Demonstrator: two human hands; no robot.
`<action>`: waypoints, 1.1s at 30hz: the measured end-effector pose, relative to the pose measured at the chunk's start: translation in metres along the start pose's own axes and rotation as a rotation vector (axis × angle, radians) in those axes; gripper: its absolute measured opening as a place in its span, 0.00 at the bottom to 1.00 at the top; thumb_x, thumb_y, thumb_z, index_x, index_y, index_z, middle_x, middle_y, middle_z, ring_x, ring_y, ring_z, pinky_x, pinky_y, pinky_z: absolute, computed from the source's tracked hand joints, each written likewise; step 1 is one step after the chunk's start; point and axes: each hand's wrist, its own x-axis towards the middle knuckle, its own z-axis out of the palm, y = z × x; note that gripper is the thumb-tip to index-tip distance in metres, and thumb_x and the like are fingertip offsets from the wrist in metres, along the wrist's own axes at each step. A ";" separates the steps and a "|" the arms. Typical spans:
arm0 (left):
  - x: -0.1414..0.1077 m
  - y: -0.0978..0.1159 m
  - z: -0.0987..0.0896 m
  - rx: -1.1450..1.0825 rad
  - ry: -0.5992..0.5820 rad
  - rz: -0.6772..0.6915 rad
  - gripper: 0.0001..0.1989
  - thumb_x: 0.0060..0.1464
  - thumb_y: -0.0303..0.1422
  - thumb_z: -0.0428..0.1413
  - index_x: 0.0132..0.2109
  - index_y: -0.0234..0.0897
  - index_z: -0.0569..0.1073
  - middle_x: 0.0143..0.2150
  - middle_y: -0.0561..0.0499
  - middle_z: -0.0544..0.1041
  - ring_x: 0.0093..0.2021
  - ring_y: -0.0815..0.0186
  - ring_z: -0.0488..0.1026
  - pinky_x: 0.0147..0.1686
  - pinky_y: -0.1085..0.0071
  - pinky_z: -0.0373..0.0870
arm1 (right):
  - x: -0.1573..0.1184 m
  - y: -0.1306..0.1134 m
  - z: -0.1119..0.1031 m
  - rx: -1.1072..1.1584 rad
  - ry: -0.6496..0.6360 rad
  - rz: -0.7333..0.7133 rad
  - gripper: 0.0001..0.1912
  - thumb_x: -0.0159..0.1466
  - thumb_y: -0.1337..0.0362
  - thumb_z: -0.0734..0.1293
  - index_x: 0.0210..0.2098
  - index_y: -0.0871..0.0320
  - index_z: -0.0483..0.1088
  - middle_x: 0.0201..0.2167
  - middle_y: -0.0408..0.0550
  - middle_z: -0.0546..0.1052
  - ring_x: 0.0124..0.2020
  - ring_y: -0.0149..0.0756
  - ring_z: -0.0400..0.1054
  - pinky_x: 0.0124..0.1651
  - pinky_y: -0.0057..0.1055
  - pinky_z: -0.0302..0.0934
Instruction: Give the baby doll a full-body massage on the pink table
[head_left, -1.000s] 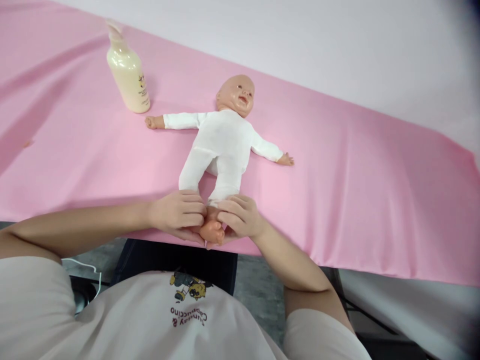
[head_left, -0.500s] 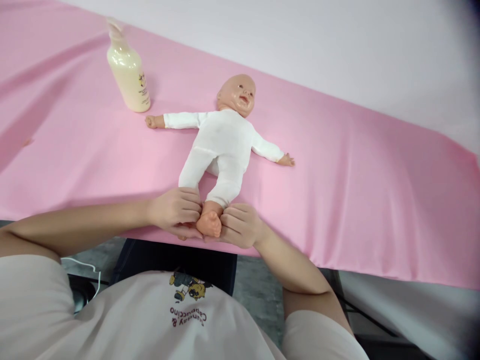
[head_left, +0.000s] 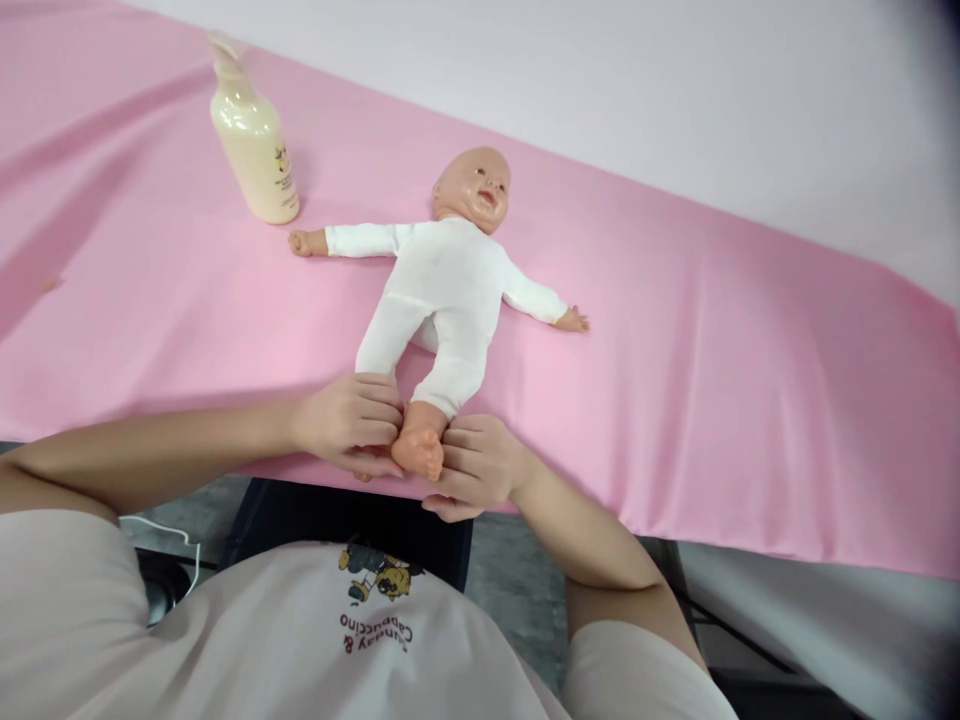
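Note:
A baby doll point(head_left: 450, 270) in a white cloth suit lies on its back on the pink cloth, arms spread and feet toward me. My left hand point(head_left: 356, 422) is closed around the lower end of the doll's leg on the left. Most of that foot is hidden beneath my fingers. At the other foot point(head_left: 420, 452), which shows its toes, my right hand point(head_left: 476, 465) rests with curled fingers against its side. The right thumb points out below the foot, a little apart from it. The fingertips are partly hidden behind the foot.
A cream-coloured pump bottle point(head_left: 259, 155) stands to the left, close to the doll's outstretched hand. Pink cloth point(head_left: 712, 400) covers the table, and its front edge runs just below my hands. A white cable point(head_left: 169, 525) hangs lower left.
My right hand has shifted slightly down, and its thumb has come into view below the doll's foot. My left hand and the doll stay nearly as they were.

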 end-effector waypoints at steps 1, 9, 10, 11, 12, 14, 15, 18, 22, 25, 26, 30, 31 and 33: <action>0.000 0.000 0.000 -0.005 0.000 -0.004 0.17 0.65 0.41 0.54 0.29 0.37 0.72 0.26 0.48 0.78 0.30 0.63 0.77 0.37 0.65 0.75 | -0.002 0.000 0.000 0.018 0.024 0.026 0.18 0.70 0.57 0.60 0.26 0.57 0.67 0.19 0.41 0.66 0.23 0.30 0.60 0.27 0.29 0.58; -0.004 0.002 0.003 0.080 -0.047 0.025 0.18 0.66 0.42 0.52 0.31 0.37 0.75 0.32 0.46 0.81 0.37 0.63 0.78 0.45 0.65 0.77 | -0.005 0.009 0.003 -0.061 0.122 0.154 0.17 0.64 0.52 0.69 0.33 0.54 0.59 0.32 0.47 0.75 0.37 0.36 0.68 0.35 0.34 0.65; -0.004 0.002 0.003 0.083 -0.050 0.024 0.19 0.67 0.42 0.51 0.31 0.37 0.76 0.32 0.45 0.81 0.38 0.62 0.78 0.46 0.65 0.76 | -0.004 0.009 0.003 -0.067 0.104 0.163 0.16 0.64 0.51 0.69 0.34 0.54 0.60 0.34 0.48 0.76 0.38 0.36 0.69 0.37 0.35 0.65; -0.005 0.002 0.003 0.083 -0.049 0.026 0.19 0.68 0.41 0.50 0.32 0.36 0.76 0.33 0.45 0.81 0.38 0.62 0.78 0.46 0.65 0.76 | -0.003 0.010 0.002 -0.065 0.081 0.175 0.16 0.65 0.51 0.69 0.35 0.54 0.60 0.35 0.48 0.77 0.39 0.37 0.69 0.38 0.36 0.65; -0.005 0.002 0.003 0.081 -0.043 0.028 0.20 0.68 0.41 0.49 0.33 0.35 0.76 0.34 0.44 0.81 0.39 0.62 0.78 0.46 0.65 0.76 | -0.003 0.010 0.002 -0.060 0.059 0.183 0.16 0.64 0.51 0.69 0.36 0.54 0.61 0.36 0.48 0.78 0.40 0.37 0.69 0.38 0.36 0.65; -0.004 0.002 0.003 0.078 -0.036 0.022 0.21 0.69 0.40 0.47 0.33 0.34 0.76 0.33 0.43 0.81 0.38 0.61 0.77 0.45 0.65 0.76 | -0.001 0.010 0.001 -0.060 0.021 0.196 0.17 0.64 0.50 0.69 0.40 0.56 0.63 0.38 0.49 0.79 0.41 0.38 0.70 0.40 0.37 0.64; -0.003 0.002 0.003 0.081 -0.039 0.015 0.22 0.70 0.40 0.46 0.32 0.34 0.76 0.32 0.43 0.80 0.37 0.61 0.77 0.44 0.65 0.76 | 0.000 0.010 0.000 -0.062 0.000 0.198 0.19 0.64 0.50 0.69 0.43 0.57 0.64 0.39 0.50 0.79 0.41 0.39 0.70 0.41 0.38 0.64; -0.001 0.004 0.004 0.106 -0.059 -0.001 0.22 0.70 0.39 0.46 0.31 0.36 0.76 0.29 0.45 0.79 0.34 0.62 0.75 0.42 0.65 0.75 | 0.003 0.010 0.002 -0.043 -0.040 0.200 0.20 0.64 0.53 0.66 0.48 0.62 0.67 0.39 0.51 0.79 0.43 0.39 0.71 0.45 0.40 0.64; -0.002 0.003 0.007 0.089 -0.105 0.015 0.20 0.69 0.36 0.47 0.32 0.35 0.76 0.30 0.46 0.79 0.33 0.63 0.75 0.42 0.65 0.74 | 0.005 0.007 0.007 0.041 -0.014 0.238 0.15 0.61 0.56 0.62 0.42 0.59 0.67 0.34 0.48 0.76 0.38 0.38 0.70 0.44 0.41 0.62; -0.004 0.001 0.008 0.083 -0.147 -0.004 0.18 0.68 0.34 0.48 0.32 0.36 0.76 0.31 0.47 0.80 0.33 0.64 0.76 0.43 0.65 0.73 | 0.002 0.007 0.008 0.092 -0.008 0.259 0.14 0.62 0.54 0.59 0.39 0.58 0.65 0.30 0.47 0.74 0.34 0.38 0.67 0.42 0.40 0.60; -0.005 0.001 0.008 0.083 -0.160 -0.017 0.18 0.68 0.34 0.49 0.31 0.36 0.76 0.30 0.47 0.80 0.33 0.64 0.76 0.44 0.65 0.73 | 0.001 0.007 0.007 0.094 -0.016 0.254 0.15 0.63 0.52 0.58 0.38 0.57 0.65 0.29 0.46 0.74 0.34 0.37 0.67 0.41 0.40 0.60; -0.006 0.000 0.008 0.079 -0.197 -0.038 0.18 0.68 0.34 0.49 0.30 0.36 0.76 0.29 0.47 0.80 0.33 0.64 0.76 0.44 0.65 0.73 | -0.004 0.009 0.005 0.076 -0.071 0.221 0.20 0.66 0.46 0.57 0.37 0.57 0.65 0.28 0.46 0.73 0.33 0.38 0.66 0.42 0.39 0.60; -0.006 0.000 0.008 0.075 -0.204 -0.031 0.18 0.68 0.34 0.49 0.31 0.36 0.76 0.30 0.47 0.80 0.33 0.64 0.76 0.44 0.65 0.73 | -0.004 0.010 0.005 0.079 -0.071 0.220 0.20 0.67 0.46 0.57 0.37 0.57 0.66 0.28 0.46 0.74 0.33 0.38 0.66 0.41 0.39 0.61; -0.005 0.001 0.009 0.062 -0.219 -0.013 0.17 0.67 0.34 0.49 0.32 0.36 0.76 0.30 0.46 0.80 0.34 0.64 0.76 0.44 0.64 0.73 | -0.004 0.009 0.005 0.100 -0.046 0.232 0.20 0.68 0.48 0.55 0.38 0.57 0.66 0.29 0.48 0.74 0.34 0.38 0.67 0.41 0.38 0.62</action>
